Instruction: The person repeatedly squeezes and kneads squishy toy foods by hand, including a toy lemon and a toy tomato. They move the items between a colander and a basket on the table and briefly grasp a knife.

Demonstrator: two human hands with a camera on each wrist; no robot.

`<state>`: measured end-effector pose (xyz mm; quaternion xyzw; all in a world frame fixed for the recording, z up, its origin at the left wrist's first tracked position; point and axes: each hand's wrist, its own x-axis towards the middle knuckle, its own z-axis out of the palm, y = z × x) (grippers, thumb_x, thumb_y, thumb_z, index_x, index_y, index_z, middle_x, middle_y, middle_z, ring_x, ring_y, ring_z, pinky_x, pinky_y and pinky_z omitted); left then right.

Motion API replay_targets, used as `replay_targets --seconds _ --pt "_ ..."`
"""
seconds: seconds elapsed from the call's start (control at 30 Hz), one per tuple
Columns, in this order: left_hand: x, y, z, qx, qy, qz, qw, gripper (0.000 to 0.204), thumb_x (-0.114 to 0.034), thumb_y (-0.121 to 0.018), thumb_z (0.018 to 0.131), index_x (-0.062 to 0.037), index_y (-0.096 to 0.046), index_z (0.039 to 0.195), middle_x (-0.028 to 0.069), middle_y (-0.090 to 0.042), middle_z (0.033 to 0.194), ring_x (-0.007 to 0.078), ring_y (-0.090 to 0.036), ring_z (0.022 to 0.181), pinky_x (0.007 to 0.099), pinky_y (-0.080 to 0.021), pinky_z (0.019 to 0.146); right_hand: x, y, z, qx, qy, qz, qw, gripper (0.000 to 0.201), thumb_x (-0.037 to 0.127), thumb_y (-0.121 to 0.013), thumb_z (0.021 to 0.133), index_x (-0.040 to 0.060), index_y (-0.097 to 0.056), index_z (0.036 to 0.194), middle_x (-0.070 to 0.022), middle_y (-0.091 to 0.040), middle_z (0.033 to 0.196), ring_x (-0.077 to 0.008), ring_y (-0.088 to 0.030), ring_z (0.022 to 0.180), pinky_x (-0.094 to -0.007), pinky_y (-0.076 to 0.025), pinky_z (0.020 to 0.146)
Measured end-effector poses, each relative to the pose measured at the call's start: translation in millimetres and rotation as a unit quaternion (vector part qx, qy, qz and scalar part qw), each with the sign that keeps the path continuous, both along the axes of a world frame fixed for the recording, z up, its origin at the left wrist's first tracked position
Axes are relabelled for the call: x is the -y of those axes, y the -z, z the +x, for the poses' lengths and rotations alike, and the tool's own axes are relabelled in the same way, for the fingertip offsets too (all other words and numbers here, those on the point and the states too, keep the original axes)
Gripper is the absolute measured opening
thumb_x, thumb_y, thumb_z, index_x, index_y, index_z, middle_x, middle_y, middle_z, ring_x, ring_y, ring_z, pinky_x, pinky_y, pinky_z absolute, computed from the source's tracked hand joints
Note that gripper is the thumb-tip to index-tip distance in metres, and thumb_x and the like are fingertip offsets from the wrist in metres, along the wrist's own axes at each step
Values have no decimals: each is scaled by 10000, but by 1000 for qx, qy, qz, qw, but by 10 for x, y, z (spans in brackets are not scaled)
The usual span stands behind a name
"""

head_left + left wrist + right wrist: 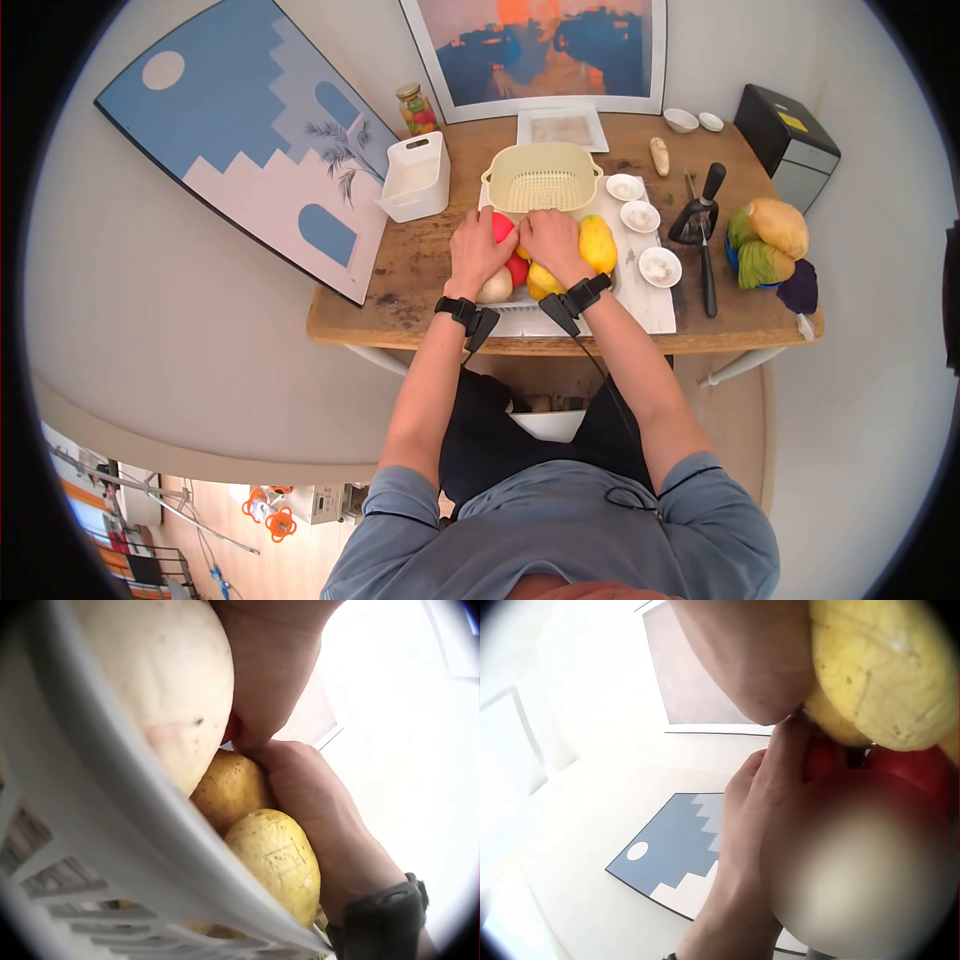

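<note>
A white slotted basket (169,817) in front of the person holds red, yellow and pale round produce. My left hand (480,250) reaches in from the left, thumb and fingers around a smooth red round piece (502,228). Close beside it, my right hand (553,243) bends down over the basket; its fingertips are hidden, and I cannot tell what they hold. A large yellow fruit (598,245) lies right of that hand, another yellow fruit (277,859) below it. Near the left wrist sits a pale round piece (496,287), with a red piece (517,270) alongside.
Behind the hands stands a cream colander (545,180). Small white bowls (640,216) line the right side of a white cloth (650,300). Farther right are a black-handled tool (695,220) and a bowl of vegetables (768,250). A white bin (415,180) and jar (417,110) stand left.
</note>
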<state>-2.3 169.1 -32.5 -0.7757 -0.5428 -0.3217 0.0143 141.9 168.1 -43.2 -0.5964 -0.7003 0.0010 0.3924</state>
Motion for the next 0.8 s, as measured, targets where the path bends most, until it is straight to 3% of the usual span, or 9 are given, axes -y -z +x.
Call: replay_targets --seconds 0.2,0.3,0.37,0.5,0.63,0.7,0.8 --pt "-19 -4 1 -5 -6 -4 1000 430 -332 -676 772 -17 -587 1051 195 -617 988 380 -618 877 443 -510 734 8 -1 1 -11 -1 3 1000 248 205 -583 789 21 -675 651 -206 -626 642 -364 -630 632 -454 -504 645" --pt "-69 -13 -48 72 15 -29 997 427 -345 -664 793 -15 -586 1052 202 -625 993 383 -620 881 440 -508 743 17 -15 24 -1 -21 59 998 224 158 -579 778 15 -658 624 -202 -621 632 -365 -616 633 -445 -480 710" --pt "-105 -13 -54 93 6 -38 995 428 -350 -660 802 -11 -586 1053 205 -628 992 385 -620 884 439 -507 749 -23 13 34 13 -80 152 985 158 101 -575 747 16 -638 630 -190 -619 632 -356 -602 652 -428 -447 762" --pt "-29 9 -14 73 22 -6 997 405 -348 -647 819 0 -566 1009 219 -604 950 405 -599 881 468 -488 763 -10 27 -13 19 -110 126 986 79 60 -574 715 17 -626 674 -182 -622 655 -350 -597 672 -422 -438 763" --pt "-52 4 -36 44 29 15 998 419 -329 -628 848 10 -545 1079 234 -586 986 413 -581 908 471 -479 775 87 -84 -91 75 -119 103 985 200 61 -587 704 -16 -593 888 -177 -636 703 -347 -602 709 -411 -435 776" --pt "-27 4 -52 71 23 104 992 446 -311 -599 880 10 -510 1177 248 -570 1058 423 -574 930 464 -483 775 154 -146 -118 86 -121 103 983 289 58 -591 700 -31 -574 975 -178 -642 731 -346 -604 728 -407 -434 784" --pt "12 -22 -60 95 17 79 992 439 -297 -579 898 13 -492 1197 254 -553 1099 427 -563 973 464 -478 795 186 -168 -145 55 -148 144 977 483 12 -587 686 -38 -481 1156 -193 -628 809 -351 -587 795 -416 -425 801"
